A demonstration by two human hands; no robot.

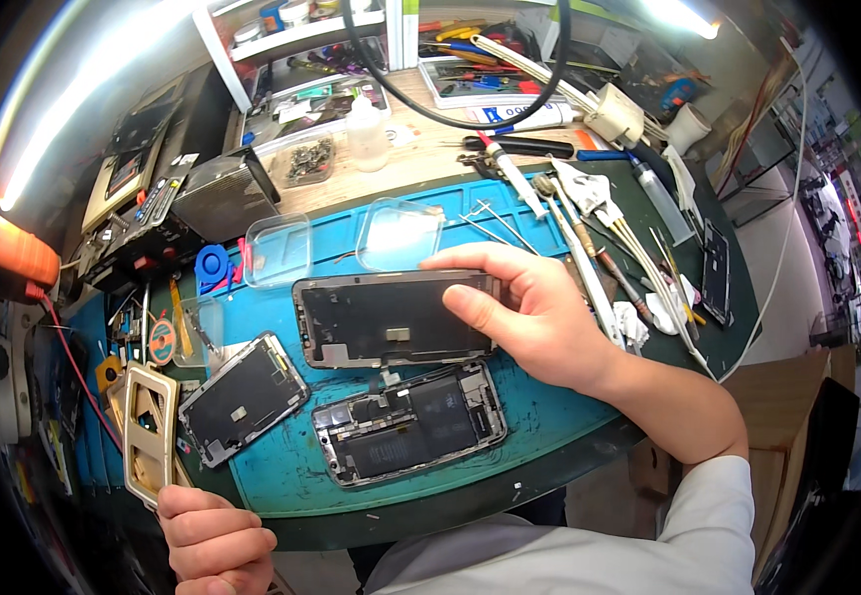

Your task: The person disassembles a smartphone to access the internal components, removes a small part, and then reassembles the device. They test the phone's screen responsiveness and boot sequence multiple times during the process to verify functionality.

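My right hand (534, 307) grips the right end of a phone screen (371, 317), thumb on its dark back and fingers along the far edge. Just below it lies an opened phone body (410, 421), its battery and boards showing; a small connector bridges the gap between the two. To the left, a second phone screen (245, 399) lies tilted, back side up. My left hand (215, 540) is at the lower left with its fingers curled in, close to a gold-coloured metal frame (150, 431). What it may hold is hidden.
Under the phone parts is a blue work mat (549, 421). Clear plastic trays (280, 250) stand behind them. At right lie tweezers, brushes, a syringe (660, 203) and crumpled tissue. A black cable (391, 89) loops overhead; a bottle (366, 134) stands at the back.
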